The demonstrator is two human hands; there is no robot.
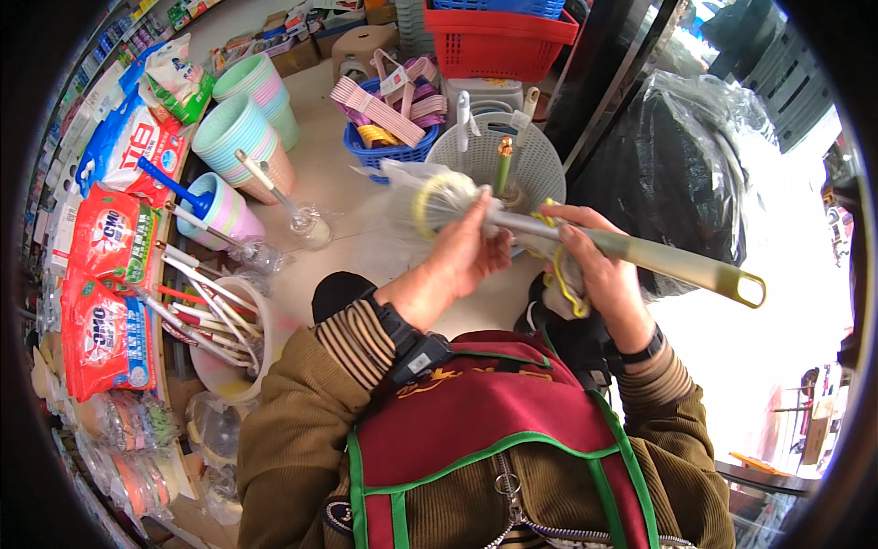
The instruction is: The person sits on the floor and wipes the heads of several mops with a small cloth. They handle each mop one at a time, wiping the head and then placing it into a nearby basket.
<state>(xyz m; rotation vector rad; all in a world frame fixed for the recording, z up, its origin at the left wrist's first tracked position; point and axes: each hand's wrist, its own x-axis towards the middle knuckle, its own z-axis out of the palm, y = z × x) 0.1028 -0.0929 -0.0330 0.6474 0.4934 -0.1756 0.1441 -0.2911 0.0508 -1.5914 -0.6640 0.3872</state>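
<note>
A toilet brush (638, 255) with a pale green handle lies across both my hands, its head at the left inside a clear plastic bag (405, 199). My left hand (463, 250) is at the bagged brush head, thumb up against the plastic; the brush's underside there is hidden. My right hand (603, 267) grips the shaft near the green handle, along with a yellow-edged cloth or glove (566, 291). Behind my hands stands a grey perforated basket (542, 158) with several long-handled brushes, one with a green handle (504, 165).
Stacked pastel bins (236, 137) and a white bucket (264, 384) of handles stand at the left, beside detergent bags (106, 233). A blue basket (391, 156) of pink hangers and a red basket (501, 44) are ahead. A black plastic-wrapped bundle (658, 178) is at the right.
</note>
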